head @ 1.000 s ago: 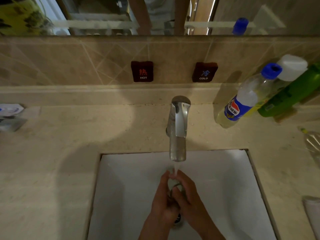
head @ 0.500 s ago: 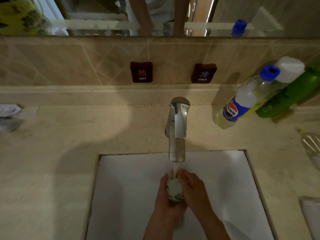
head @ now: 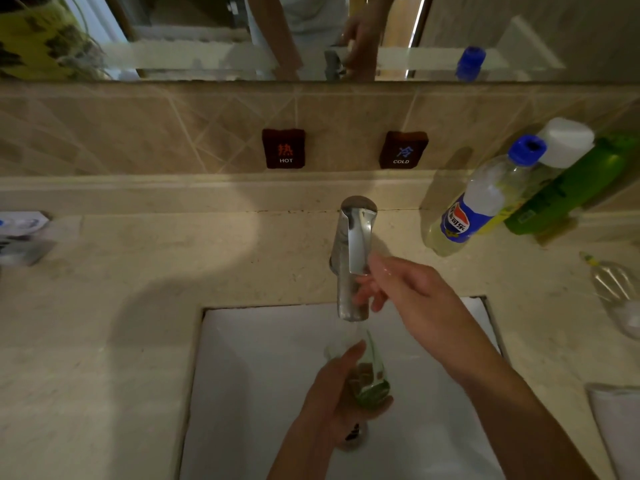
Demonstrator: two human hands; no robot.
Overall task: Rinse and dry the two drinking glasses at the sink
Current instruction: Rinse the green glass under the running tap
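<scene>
Left hand (head: 332,396) grips a drinking glass (head: 369,379) under the faucet (head: 351,258) while the right hand (head: 412,292), fingers loose, touches its lever, likely to stop the water.

Left hand (head: 332,400): bare, no ring, no watch.
Right hand (head: 412,292): bare, fingers (head: 375,268) wet and glossy, without rings.
Forearms: both bare, no sleeve in view.
Wrists: no band, no bracelet.

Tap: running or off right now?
Cannot tell. No clear stream shows below the tap; the right hand is at its lever, and the left hand holds the glass underneath.
</scene>
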